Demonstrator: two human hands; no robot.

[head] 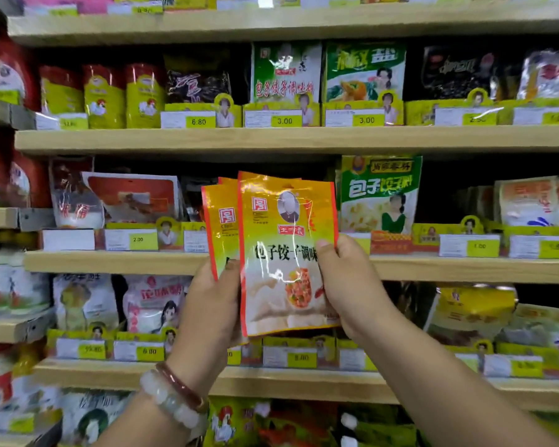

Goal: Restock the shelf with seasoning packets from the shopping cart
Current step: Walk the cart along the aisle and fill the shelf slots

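Observation:
I hold a small fan of orange-and-yellow seasoning packets (281, 246) upright in front of the wooden shelf (117, 262). My left hand (213, 301) grips the rear packets along their lower left side, thumb on the front. My right hand (349, 285) pinches the front packet at its right edge, thumb on the printed face. The packets cover a dark gap in the middle shelf row, between a red-and-white packet (133, 198) and a green dumpling-seasoning packet (380, 195). The shopping cart is out of view.
Several wooden shelves run across the view, packed with seasoning bags behind yellow display trays and price tags (284, 120). A similar green-and-white packet (286, 72) stands one shelf up. Red-and-yellow chicken-powder bags (104, 98) fill the upper left.

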